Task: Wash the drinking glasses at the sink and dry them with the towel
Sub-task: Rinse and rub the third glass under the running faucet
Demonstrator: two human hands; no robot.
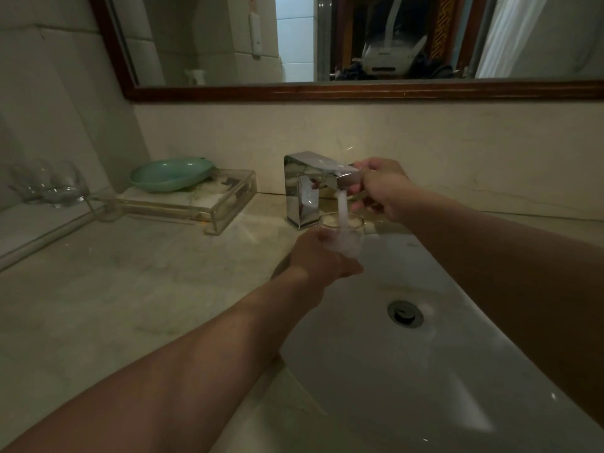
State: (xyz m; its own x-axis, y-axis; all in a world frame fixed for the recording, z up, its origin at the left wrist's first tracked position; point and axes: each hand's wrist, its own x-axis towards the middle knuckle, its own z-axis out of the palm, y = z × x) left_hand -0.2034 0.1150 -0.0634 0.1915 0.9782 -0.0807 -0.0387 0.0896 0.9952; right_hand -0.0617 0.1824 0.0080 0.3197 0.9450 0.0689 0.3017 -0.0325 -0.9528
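Observation:
My left hand (322, 256) grips a clear drinking glass (344, 232) upright under the chrome faucet (305, 188). A white stream of water (341, 204) runs from the spout into the glass, which is full of foamy water. My right hand (380, 189) holds the end of the faucet's flat lever, fingers curled round it. Both are over the back edge of the white sink (408, 371). Two more clear glasses (55, 188) stand at the far left of the counter against the wall. No towel is in view.
A clear acrylic tray (209, 204) with a mint-green dish (171, 174) sits on the marble counter (114, 289) left of the faucet. The sink drain (405, 313) is open. A wood-framed mirror (359, 89) hangs above the backsplash.

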